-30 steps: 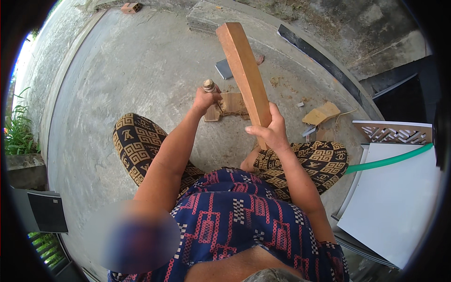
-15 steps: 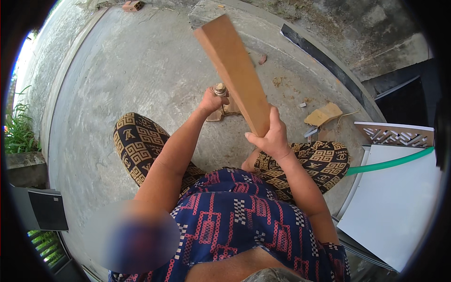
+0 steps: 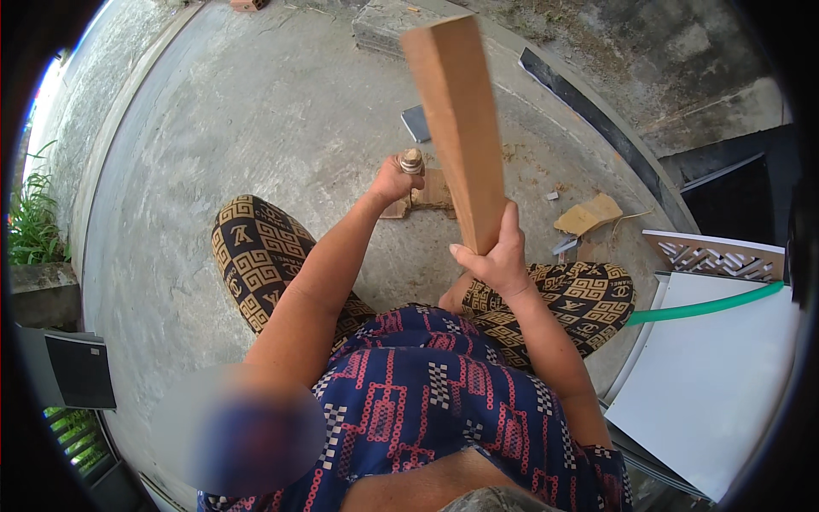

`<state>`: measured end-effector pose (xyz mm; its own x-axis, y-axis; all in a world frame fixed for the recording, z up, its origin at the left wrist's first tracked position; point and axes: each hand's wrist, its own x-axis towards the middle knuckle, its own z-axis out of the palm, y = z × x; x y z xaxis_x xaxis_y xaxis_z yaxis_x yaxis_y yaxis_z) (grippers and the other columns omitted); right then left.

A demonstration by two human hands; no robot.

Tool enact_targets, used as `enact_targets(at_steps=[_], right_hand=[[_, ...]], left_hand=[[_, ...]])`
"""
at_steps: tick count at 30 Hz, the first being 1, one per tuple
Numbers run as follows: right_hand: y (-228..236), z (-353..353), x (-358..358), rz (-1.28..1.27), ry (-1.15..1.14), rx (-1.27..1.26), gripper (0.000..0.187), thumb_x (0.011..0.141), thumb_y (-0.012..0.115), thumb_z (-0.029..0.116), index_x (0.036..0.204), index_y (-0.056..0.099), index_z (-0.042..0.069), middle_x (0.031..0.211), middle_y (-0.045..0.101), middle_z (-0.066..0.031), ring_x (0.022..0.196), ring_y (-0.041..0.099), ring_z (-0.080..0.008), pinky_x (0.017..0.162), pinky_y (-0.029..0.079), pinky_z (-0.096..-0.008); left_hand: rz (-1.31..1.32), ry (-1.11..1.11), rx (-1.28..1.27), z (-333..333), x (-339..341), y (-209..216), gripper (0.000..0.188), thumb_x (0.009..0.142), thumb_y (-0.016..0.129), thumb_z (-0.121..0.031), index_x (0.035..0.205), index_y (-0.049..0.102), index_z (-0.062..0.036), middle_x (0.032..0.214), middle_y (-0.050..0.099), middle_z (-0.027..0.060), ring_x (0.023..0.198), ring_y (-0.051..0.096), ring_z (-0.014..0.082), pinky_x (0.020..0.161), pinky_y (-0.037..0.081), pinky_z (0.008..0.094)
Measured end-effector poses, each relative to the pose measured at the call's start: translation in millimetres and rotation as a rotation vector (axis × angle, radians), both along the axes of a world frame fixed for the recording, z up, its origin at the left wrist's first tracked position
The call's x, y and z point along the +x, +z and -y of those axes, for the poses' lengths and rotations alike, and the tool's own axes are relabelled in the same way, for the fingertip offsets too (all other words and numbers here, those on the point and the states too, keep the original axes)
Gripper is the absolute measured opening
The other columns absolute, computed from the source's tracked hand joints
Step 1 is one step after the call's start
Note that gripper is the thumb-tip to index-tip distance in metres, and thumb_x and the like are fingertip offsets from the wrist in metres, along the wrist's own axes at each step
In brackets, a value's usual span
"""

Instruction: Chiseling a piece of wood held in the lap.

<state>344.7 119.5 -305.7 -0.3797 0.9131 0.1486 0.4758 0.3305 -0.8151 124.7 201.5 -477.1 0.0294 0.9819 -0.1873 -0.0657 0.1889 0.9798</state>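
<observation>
My left hand (image 3: 397, 179) is closed around the wooden handle of a chisel (image 3: 411, 160) with a ringed top. It stands upright over a piece of wood (image 3: 433, 189) on the concrete, and its lower end is mostly hidden by the hand. My right hand (image 3: 497, 256) grips the near end of a thick, squared wooden bar (image 3: 465, 128). The bar is raised and points away from me, its far end well above the floor, to the right of the chisel handle. Part of the wood piece is hidden behind it.
Beyond the wood lies a flat grey rectangular object (image 3: 416, 124). Right of it are a yellowish wood chunk (image 3: 589, 213), shavings and a dark strip (image 3: 597, 119) along a ledge. A green hose (image 3: 708, 305) crosses a white panel (image 3: 699, 375) beside my right knee.
The wooden bar has swung to the right and stands straighter, uncovering the flat grey object. My left hand keeps its hold on the chisel, with little movement.
</observation>
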Motion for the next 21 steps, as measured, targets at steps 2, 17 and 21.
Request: enact_targets(at_steps=[2, 17, 21], right_hand=[[-18.6, -7.9, 5.7, 0.570, 0.016, -0.236, 0.073, 0.061, 0.077, 0.025, 0.120, 0.041, 0.001, 0.093, 0.063, -0.0217, 0.088, 0.065, -0.0400, 0.077, 0.051, -0.0441], [-21.0, 12.3, 0.3, -0.060, -0.101, -0.093, 0.066, 0.063, 0.079, 0.017, 0.114, 0.041, 0.001, 0.104, 0.059, -0.0158, 0.095, 0.060, -0.0242, 0.081, 0.048, -0.0377], [-29.7, 4.6, -3.2, 0.459, -0.045, -0.374, 0.063, 0.064, 0.079, 0.016, 0.114, 0.044, 0.000, 0.095, 0.061, -0.0138, 0.086, 0.063, -0.0245, 0.074, 0.051, -0.0358]], left_hand=[[0.052, 0.046, 0.009, 4.0, 9.6, 27.6, 0.022, 0.067, 0.066, 0.006, 0.085, 0.064, -0.0046, 0.079, 0.065, -0.0014, 0.075, 0.059, 0.0112, 0.070, 0.049, 0.0299], [-0.023, 0.049, -0.026, 3.6, 2.0, 32.6, 0.022, 0.066, 0.068, 0.006, 0.084, 0.063, -0.0046, 0.075, 0.063, -0.0024, 0.068, 0.057, 0.0102, 0.063, 0.049, 0.0300], [0.023, 0.099, -0.145, 6.7, -5.1, 31.6, 0.024, 0.065, 0.070, 0.007, 0.085, 0.063, -0.0034, 0.075, 0.064, -0.0005, 0.073, 0.060, 0.0133, 0.067, 0.051, 0.0343]])
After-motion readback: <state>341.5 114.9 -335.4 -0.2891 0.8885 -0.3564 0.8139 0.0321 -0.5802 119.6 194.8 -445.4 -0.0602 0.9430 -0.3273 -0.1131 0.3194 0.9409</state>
